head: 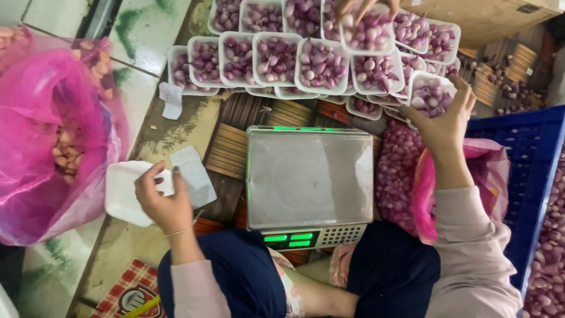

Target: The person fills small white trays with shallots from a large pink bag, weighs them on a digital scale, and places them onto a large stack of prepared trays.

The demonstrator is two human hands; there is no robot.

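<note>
Far left, a pink plastic bag sat open w/ pale peeled cloves inside. Just right of it, the left hand was curled around the edge of an empty white foam tray, thumb on top, fingers partly closed on the rim; a thin bracelet showed at the wrist. A flat whitish sheet lay touching that tray on its right side. A small white paper scrap lay further up on the floor.

Centre: a digital scale w/ a bare steel platform, green display lit at its near edge, between the person's knees.

Behind the scale, rows of filled trays held purple shallots, packed touching each other.

Right of the scale, the right hand was stretched out, fingers spread and wrapped around one shallot tray, holding it at the edge of the rows. Below that arm, a second pink bag held loose shallots. Far right, a blue crate w/ more shallots. Top centre, another person's hand gripped a filled tray.
</note>
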